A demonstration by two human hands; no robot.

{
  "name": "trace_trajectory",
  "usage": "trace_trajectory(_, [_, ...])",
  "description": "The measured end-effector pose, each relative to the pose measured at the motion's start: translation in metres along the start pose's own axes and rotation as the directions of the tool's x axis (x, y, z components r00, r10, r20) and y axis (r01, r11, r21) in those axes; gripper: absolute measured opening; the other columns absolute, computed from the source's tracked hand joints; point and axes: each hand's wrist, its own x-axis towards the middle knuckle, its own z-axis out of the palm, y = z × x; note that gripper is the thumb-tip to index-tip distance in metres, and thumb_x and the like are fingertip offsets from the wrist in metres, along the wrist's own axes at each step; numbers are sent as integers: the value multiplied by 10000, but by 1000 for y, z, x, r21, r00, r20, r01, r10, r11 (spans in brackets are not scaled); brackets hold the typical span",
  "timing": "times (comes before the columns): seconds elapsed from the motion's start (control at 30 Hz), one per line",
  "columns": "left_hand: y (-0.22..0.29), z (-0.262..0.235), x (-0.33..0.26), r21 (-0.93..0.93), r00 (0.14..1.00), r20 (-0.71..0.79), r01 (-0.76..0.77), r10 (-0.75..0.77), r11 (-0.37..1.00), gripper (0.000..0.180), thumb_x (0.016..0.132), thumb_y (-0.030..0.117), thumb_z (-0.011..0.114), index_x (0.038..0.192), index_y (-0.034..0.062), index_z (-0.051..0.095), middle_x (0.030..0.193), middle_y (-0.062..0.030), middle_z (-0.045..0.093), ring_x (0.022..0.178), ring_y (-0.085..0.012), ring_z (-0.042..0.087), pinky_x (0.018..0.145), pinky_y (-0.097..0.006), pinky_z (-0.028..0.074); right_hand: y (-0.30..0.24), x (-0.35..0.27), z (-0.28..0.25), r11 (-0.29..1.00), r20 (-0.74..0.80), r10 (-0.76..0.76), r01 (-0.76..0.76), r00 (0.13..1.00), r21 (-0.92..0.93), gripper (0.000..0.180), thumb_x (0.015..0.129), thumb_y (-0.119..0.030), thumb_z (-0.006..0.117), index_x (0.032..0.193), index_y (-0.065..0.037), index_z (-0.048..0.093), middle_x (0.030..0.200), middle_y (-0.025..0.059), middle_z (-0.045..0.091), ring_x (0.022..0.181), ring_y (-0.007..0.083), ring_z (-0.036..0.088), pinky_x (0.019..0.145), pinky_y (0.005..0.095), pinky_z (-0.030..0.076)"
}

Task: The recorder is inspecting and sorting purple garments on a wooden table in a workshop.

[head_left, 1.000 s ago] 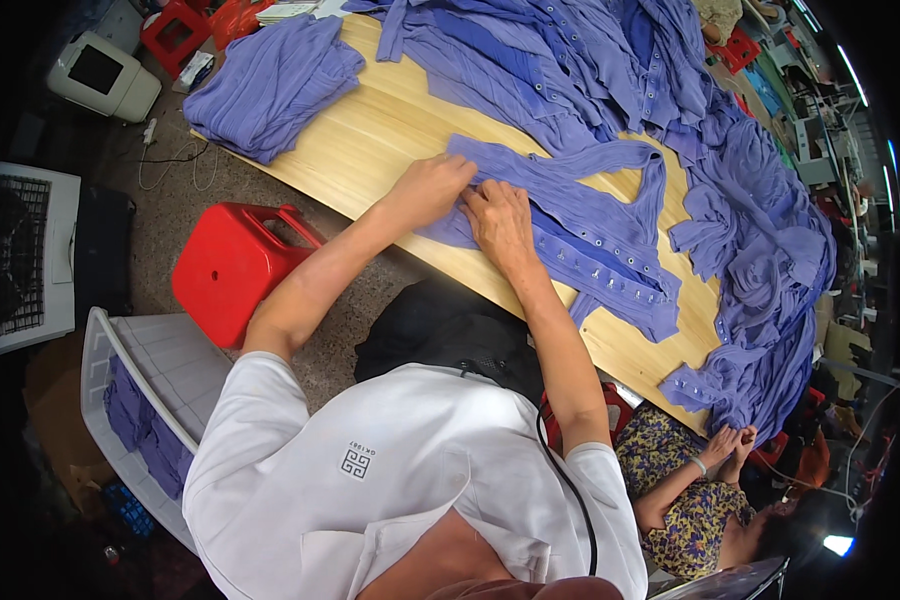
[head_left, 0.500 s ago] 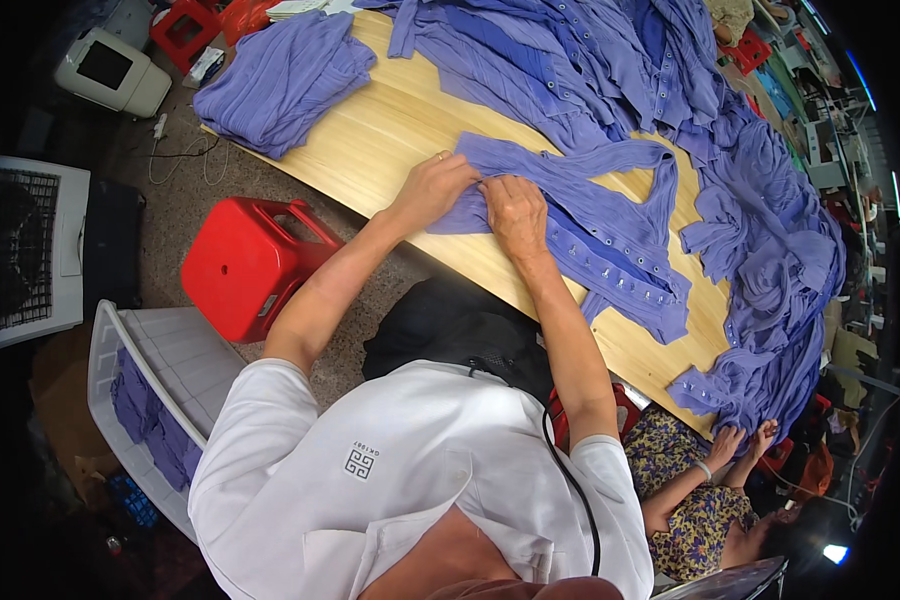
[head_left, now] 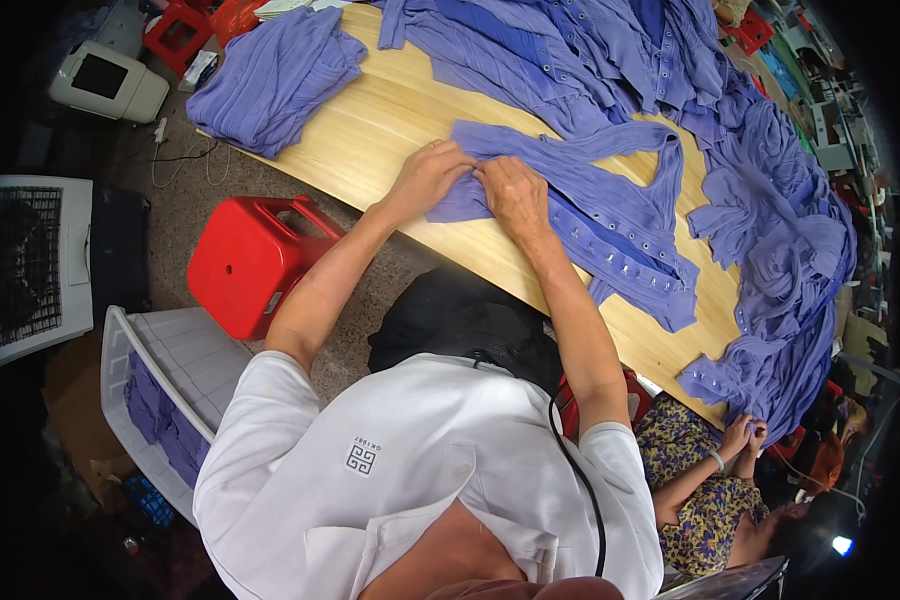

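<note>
A purple buttoned cardigan (head_left: 610, 225) lies spread on the wooden table (head_left: 390, 110) in front of me. Along its front edges run rows of snaps or buttons. My left hand (head_left: 430, 180) pinches the garment near its left end. Right beside it, my right hand (head_left: 515, 200) has its fingers closed on the same part, and the two sets of fingertips nearly meet. What exactly lies between the fingertips is too small to make out.
Folded purple garments (head_left: 275, 80) are stacked at the table's far left. More purple garments (head_left: 770, 230) heap along the back and right. A red stool (head_left: 240, 265) and a white bin (head_left: 135, 410) holding purple cloth stand left. A co-worker's hands (head_left: 740, 440) handle cloth at the lower right.
My hands stay together at the cardigan's left end with only slight finger movement. The co-worker's hands have drawn closer together. The whole view has shifted slightly.
</note>
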Motion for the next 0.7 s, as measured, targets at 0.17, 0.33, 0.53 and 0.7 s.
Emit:
trace_trajectory(0.17, [-3,0,0,-14,999,29,13,-12,1000,122,964,14,757,1082,2,784,935,-125,695,898,-317,682,822,-416,544,5,-1,-2,999,31,-32,32,999,18,167,852,-145,848,867,-83,693,811,87,661,775,292,694,667,440,570])
trace_trajectory(0.33, [-3,1,-2,-20,994,34,109,-108,994,90,971,51,744,1045,18,783,968,-136,709,947,-360,690,837,-444,547,3,1,-3,985,74,105,-113,992,127,135,907,-136,838,939,-47,742,861,110,721,819,329,718,694,440,581])
trace_trajectory(0.53, [-4,-1,-1,20,999,46,-15,14,1000,146,969,7,744,1108,11,786,942,-120,692,905,-326,672,826,-424,537,3,1,0,999,43,-21,20,999,26,129,871,-115,817,914,-71,704,827,79,652,801,294,686,676,439,572])
trace_trajectory(0.7, [14,-9,2,202,976,198,-129,88,971,229,977,90,760,1201,66,798,1032,-91,715,987,-304,675,863,-416,547,6,-9,-12,999,73,-50,49,996,16,128,869,-109,813,939,-72,713,868,65,657,840,277,682,703,424,576])
